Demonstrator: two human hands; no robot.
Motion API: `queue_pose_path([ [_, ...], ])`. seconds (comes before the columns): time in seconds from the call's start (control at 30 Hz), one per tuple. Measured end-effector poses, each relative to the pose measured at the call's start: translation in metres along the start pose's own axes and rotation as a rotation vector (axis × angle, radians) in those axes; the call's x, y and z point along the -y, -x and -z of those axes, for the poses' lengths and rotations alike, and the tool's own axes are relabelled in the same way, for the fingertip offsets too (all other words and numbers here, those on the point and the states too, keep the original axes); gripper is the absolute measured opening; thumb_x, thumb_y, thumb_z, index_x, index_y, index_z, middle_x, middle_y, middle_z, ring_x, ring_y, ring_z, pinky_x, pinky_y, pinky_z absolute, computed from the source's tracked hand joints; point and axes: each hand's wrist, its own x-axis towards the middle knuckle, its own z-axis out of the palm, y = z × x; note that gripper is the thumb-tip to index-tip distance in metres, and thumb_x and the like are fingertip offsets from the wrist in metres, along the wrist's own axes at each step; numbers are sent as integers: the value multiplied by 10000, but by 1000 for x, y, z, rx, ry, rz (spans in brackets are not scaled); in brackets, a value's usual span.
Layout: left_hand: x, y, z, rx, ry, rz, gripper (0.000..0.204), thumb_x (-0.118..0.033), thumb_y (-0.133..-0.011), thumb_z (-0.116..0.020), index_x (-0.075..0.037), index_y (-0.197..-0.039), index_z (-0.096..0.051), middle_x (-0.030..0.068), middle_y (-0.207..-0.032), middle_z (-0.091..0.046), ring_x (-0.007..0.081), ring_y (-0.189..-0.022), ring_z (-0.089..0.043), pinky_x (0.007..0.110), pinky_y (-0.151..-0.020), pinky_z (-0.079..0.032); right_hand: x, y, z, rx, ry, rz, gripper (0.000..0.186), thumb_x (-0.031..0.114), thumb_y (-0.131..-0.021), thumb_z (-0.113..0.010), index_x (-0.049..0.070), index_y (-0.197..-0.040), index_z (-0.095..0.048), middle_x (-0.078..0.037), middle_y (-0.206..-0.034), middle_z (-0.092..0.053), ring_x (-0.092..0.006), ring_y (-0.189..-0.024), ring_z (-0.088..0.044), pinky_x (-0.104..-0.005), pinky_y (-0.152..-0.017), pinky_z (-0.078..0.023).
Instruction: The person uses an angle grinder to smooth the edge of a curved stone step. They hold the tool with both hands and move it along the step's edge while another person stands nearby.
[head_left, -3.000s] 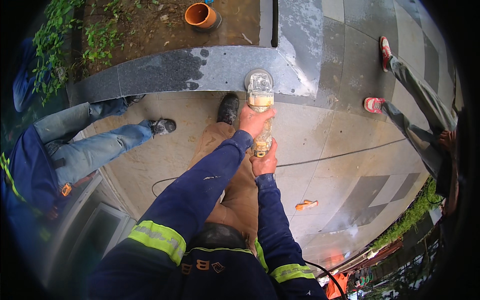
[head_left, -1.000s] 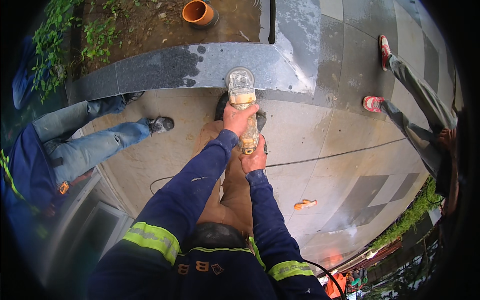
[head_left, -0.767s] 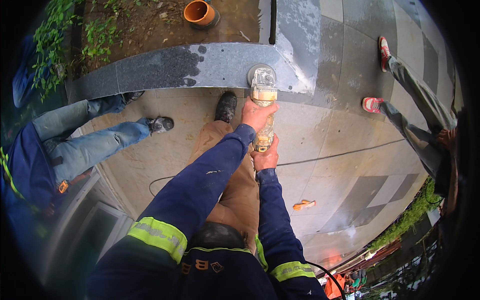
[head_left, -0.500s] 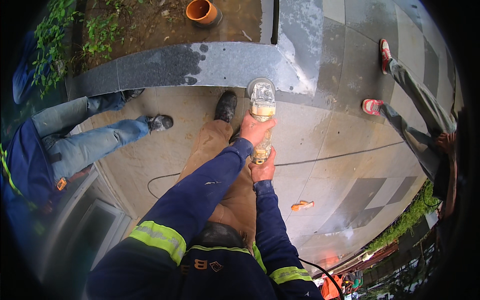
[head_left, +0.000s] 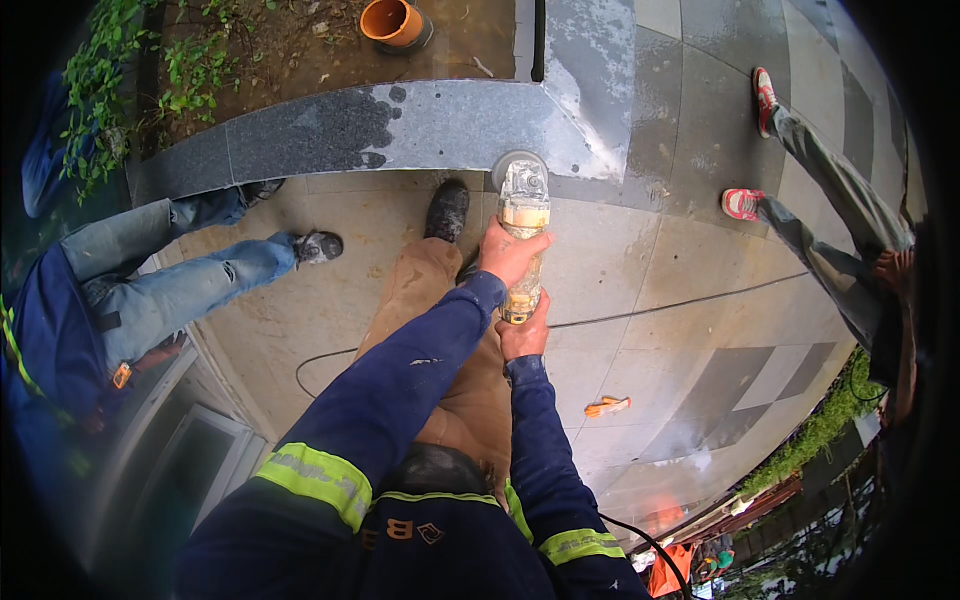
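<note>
My left hand (head_left: 508, 252) grips the middle of a dusty, pale yellowish angle grinder (head_left: 523, 190), thumb across its body. My right hand (head_left: 524, 332) is closed around the rear end of the grinder, below my left. The grinder's round disc (head_left: 508, 168) is at the near edge of a grey stone ledge (head_left: 440, 125), close to the ledge's corner; whether it touches the stone I cannot tell. Pale wet residue and dark patches mark the ledge's top. My boot (head_left: 446, 210) stands on the tiles just below the ledge, left of the grinder.
A soil bed (head_left: 270, 70) with plants and an orange pipe (head_left: 388, 24) lies behind the ledge. One person in jeans (head_left: 200, 290) is at left, another in red shoes (head_left: 835, 195) at right. A cable (head_left: 680, 305) crosses the paving (head_left: 590, 260); an orange glove (head_left: 607, 406) lies on it.
About a second ago the grinder was further left and higher on the ledge. It has since moved right and a little toward me, both my hands still on it.
</note>
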Motion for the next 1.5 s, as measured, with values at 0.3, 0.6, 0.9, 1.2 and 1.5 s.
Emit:
queue_pose_path([
  [0.3, 6, -7, 1, 23, 130, -92, 396, -171, -742, -811, -13, -1055, -627, 73, -975, -688, 153, -849, -647, 314, -769, -524, 7, -8, 0, 16, 102, -27, 919, 32, -630, -721, 144, -1426, -277, -279, -1013, -656, -473, -983, -624, -481, -865, -504],
  [0.6, 25, 2, -6, 8, 67, -18, 570, -249, -676, -836, 22, -1089, -552, 155, -999, -674, 242, -896, -662, 354, -814, -522, 1, 6, 9, -5, 57, -59, 884, 45, -631, -724, 151, -1409, -317, -249, -1041, -661, -444, -1005, -630, -466, -868, -503],
  [0.9, 13, 46, -7, 126, 86, -36, 573, -236, -700, -838, 14, -1116, -533, 128, -1036, -660, 215, -945, -632, 346, -859, -503, -9, 45, 23, -121, 78, -34, 900, 52, -650, -730, 116, -1438, -299, -246, -1042, -663, -447, -991, -630, -462, -849, -499],
  [1.2, 12, 68, -7, 151, 171, 3, 666, -293, -684, -840, 42, -1140, -488, 183, -1071, -648, 269, -980, -644, 366, -875, -500, -3, 61, 47, -52, 34, 13, 881, 37, -664, -705, 84, -1441, -293, -238, -1031, -664, -382, -973, -663, -419, -857, -502],
  [1.5, -6, 36, 19, 110, 177, -4, 639, -244, -689, -833, 33, -1160, -502, 160, -1054, -657, 255, -952, -647, 357, -865, -506, 27, 46, 18, -33, 14, 43, 881, 11, -636, -682, 84, -1429, -305, -234, -1025, -665, -380, -972, -666, -417, -859, -506],
])
